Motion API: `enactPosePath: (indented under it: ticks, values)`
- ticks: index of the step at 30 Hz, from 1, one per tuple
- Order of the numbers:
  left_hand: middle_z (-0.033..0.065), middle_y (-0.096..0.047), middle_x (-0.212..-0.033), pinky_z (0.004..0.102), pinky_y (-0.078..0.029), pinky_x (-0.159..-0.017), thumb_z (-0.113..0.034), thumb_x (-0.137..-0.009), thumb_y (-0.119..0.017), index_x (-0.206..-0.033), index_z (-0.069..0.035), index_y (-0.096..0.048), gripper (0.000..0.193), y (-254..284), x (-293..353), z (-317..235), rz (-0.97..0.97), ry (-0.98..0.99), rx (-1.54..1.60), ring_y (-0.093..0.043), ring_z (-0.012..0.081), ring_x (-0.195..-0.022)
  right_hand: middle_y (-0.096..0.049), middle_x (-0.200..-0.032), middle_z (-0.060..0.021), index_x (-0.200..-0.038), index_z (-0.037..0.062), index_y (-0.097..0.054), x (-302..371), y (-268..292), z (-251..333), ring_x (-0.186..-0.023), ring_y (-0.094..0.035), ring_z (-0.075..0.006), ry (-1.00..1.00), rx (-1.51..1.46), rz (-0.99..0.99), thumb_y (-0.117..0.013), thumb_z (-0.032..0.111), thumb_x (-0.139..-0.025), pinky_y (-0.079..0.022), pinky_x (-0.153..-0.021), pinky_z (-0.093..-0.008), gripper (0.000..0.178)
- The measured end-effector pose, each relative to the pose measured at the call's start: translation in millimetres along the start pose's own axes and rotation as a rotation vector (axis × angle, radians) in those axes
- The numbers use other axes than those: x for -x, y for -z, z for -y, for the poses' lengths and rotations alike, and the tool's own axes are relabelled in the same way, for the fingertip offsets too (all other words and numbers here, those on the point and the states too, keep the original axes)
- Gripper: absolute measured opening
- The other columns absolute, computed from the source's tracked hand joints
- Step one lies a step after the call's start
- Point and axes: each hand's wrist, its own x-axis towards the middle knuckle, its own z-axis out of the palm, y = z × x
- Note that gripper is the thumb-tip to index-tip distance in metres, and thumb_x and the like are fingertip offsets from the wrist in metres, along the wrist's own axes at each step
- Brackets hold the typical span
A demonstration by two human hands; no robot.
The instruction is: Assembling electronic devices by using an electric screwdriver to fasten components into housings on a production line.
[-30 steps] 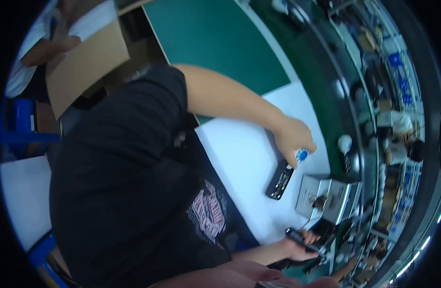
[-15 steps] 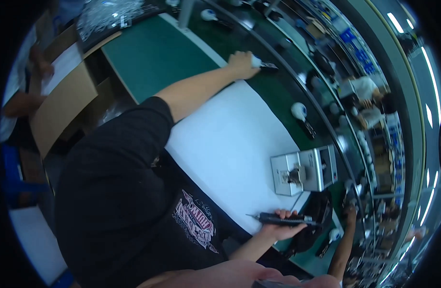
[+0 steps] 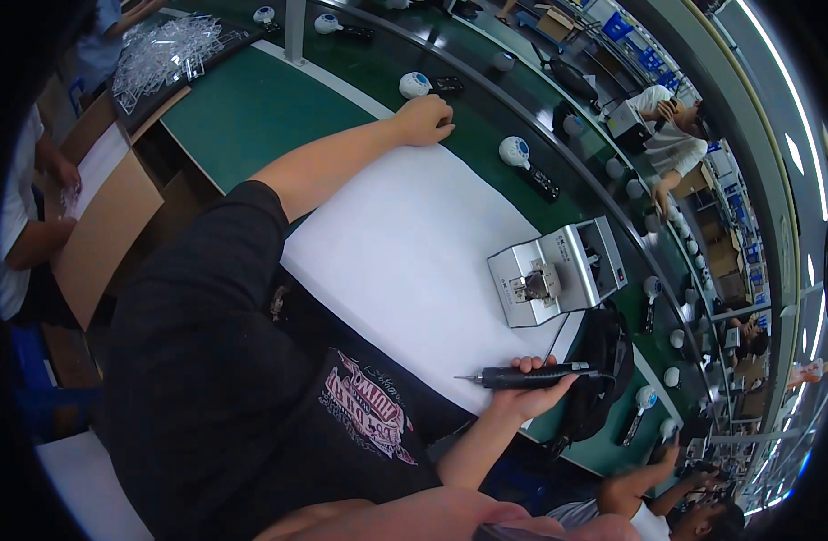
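Note:
My left hand (image 3: 423,121), its fingers loosely curled with a gap to the thumb, is at the far edge of a white sheet (image 3: 387,243). Just beyond it, apart from the fingers, lies a white ball-headed device (image 3: 415,86) with a black handle on the green belt. A similar device (image 3: 515,151) rests farther right. My right hand (image 3: 536,394) is wrapped round a black electric screwdriver (image 3: 522,376), its thin bit pointing left over the sheet's near right corner. Behind that hand stands a silver screw feeder (image 3: 558,275), open at its front.
A black bag-like thing (image 3: 599,370) lies right of the screwdriver. A green mat (image 3: 252,113) covers the table at left, near a cardboard box (image 3: 103,239) and a pile of clear plastic parts (image 3: 166,59). Metal rails run along the belt. Other people work at left and right.
My left hand has let go of the ball-headed device, which now lies beyond it on the belt. The right hand keeps its hold on the screwdriver. The whole view has shifted.

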Motion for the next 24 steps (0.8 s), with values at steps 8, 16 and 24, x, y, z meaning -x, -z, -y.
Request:
enactPosePath:
  ticks: [8,16,24]
  values:
    - [0.0153,-0.069,-0.075,0.0491,-0.052,-0.065,-0.031,-0.081,-0.07,-0.075,-0.006,-0.07,0.026,-9,4,10,-0.015,0.038,0.231,-0.067,0.0367,-0.072,-0.047,-0.066,-0.0003,-0.096,0.0092,-0.055,2,-11,-5,-0.053,-0.046,-0.0142,0.094,0.12,-0.146,-0.054,0.063,-0.097,-0.044,-0.052,-0.0292,0.054]
    - [0.0126,-0.067,-0.076,0.0469,-0.05,-0.068,-0.027,-0.084,-0.07,-0.075,-0.006,-0.067,0.023,-1,5,13,-0.017,0.053,0.345,-0.065,0.034,-0.076,-0.057,-0.067,-0.0092,-0.087,0.0076,-0.062,-45,35,34,-0.054,-0.053,-0.0258,-0.046,0.144,-0.114,-0.05,0.077,-0.089,-0.046,-0.051,-0.0445,0.071]
    - [0.0136,-0.067,-0.077,0.0471,-0.05,-0.068,-0.026,-0.085,-0.07,-0.075,-0.005,-0.066,0.024,8,9,16,0.015,0.111,0.365,-0.066,0.0342,-0.077,-0.053,-0.073,-0.0009,-0.096,0.0103,-0.055,-177,-39,116,-0.058,-0.051,-0.0132,-0.045,0.515,0.108,-0.047,0.061,-0.101,-0.045,-0.048,-0.0273,0.051]
